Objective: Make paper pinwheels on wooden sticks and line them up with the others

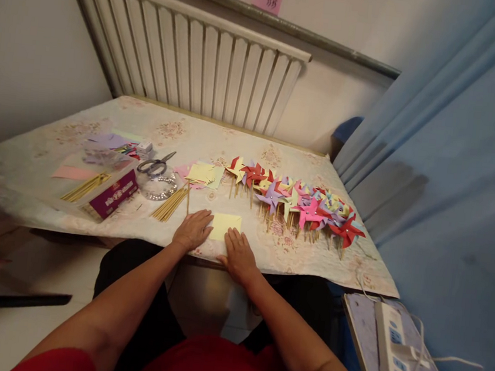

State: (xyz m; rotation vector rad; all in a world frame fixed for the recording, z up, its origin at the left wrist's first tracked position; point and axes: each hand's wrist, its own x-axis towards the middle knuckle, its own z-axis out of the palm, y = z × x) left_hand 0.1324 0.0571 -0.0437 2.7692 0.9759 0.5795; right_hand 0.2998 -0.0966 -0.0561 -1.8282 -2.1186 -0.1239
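A pale yellow square of paper (pixel 224 225) lies on the cloth right in front of me. My left hand (pixel 193 229) rests flat at its left edge, fingers stretched out. On the paper's lower right corner lie the fingertips of my right hand (pixel 240 257), which is also open and flat. Just beyond my left hand stands a thin wooden stick (pixel 188 198). Beside it is a bundle of similar sticks (pixel 169 204). Farther back sits a stack of yellow and pink paper squares (pixel 203 173).
Finished paper pinwheels (pixel 311 210) on sticks crowd the right side. To the left are scissors (pixel 156 165), a round clear tray of pins (pixel 159 188), a purple-labelled box (pixel 111 198) and coloured paper (pixel 107 139). A power strip (pixel 395 354) lies at lower right.
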